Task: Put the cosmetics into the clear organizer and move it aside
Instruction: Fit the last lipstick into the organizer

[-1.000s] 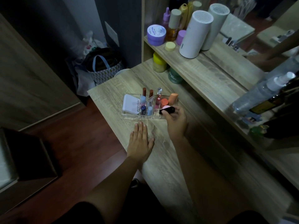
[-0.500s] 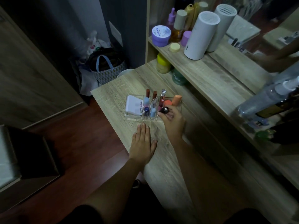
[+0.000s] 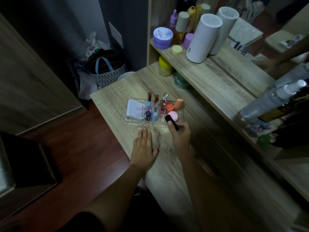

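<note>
- At the left of the frame, above centre, a patterned bag (image 3: 107,72) with a blue handle sits on the floor beside the worktop's (image 3: 115,96) far corner.
- Just left of centre, your left hand (image 3: 144,149) lies flat on the worktop, palm down, fingers straight and close together, holding nothing; its fingertips stop just short of the organizer's near edge.
- The clear organizer (image 3: 154,111) sits on the worktop at the centre of the frame, a little above your hands.
- In its left compartment you have a white compact (image 3: 135,109) lying flat.
- In the narrow middle slots stand several lipstick tubes (image 3: 147,106), some blue, some red-brown, plus one with a silver cap.
- In its right compartment lie an orange sponge (image 3: 179,104), a red-orange round piece (image 3: 169,108) and a pink puff (image 3: 173,115).
- Your right hand (image 3: 181,137) is just right of centre, fingers curled and pinching a black tube (image 3: 170,122); the tube's far end reaches over the organizer's near right corner, next to the pink puff.
- Upper right of centre, a shelf (image 3: 217,72) carries a purple jar (image 3: 163,37), a small yellow lid, bottles and a tall white cylinder (image 3: 203,39).
- At the far right edge, a clear spray bottle (image 3: 274,101) lies blurred and close to the camera.
</note>
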The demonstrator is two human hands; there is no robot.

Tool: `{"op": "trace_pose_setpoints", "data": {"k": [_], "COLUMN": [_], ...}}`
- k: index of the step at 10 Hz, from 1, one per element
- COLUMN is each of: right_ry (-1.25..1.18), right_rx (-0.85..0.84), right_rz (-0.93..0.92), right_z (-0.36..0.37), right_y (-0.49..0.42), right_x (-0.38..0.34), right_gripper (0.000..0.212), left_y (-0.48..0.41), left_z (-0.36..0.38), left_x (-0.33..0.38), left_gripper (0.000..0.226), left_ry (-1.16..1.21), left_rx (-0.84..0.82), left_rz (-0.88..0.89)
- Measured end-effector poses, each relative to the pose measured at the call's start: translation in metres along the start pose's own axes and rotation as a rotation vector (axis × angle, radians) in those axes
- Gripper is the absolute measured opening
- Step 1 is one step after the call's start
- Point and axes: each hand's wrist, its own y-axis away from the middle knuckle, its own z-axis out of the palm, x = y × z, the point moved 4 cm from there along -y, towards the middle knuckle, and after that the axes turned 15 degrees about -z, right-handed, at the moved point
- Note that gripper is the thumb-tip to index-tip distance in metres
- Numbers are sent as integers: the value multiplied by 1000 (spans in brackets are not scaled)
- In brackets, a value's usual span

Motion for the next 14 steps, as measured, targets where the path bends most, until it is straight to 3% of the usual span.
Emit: {"op": "trace_pose_setpoints", "data": {"k": [2,4,6,9,12,14], "right_ry": [-394,-211,-105,217,374,438], "right_rx": [-98,-207,-308,-288,-308,-331], "right_rz": [218,132,97,-94,-318,-372], "right_z": [16,17,14,18,24,29], "right_y": [6,-4,-16,-25,-25,-27], "right_x": [5,-9,-24,-23,-21,-27], "right_gripper": [19,19,35,31,28,32], "left_y": [1,2,2,1,-1,0], "left_z": [-3,-5,-6,-6,-3,-2], "left_x": [0,1,2,1,0,0], "left_gripper": [69,69,69,70,70,70], "left_ry": [18,32,21,14,-5,-4], "left_rx": [-8,-15,-13,-11,5,17], "left_rz": [-4,-3,-1,1,1,-3]}}
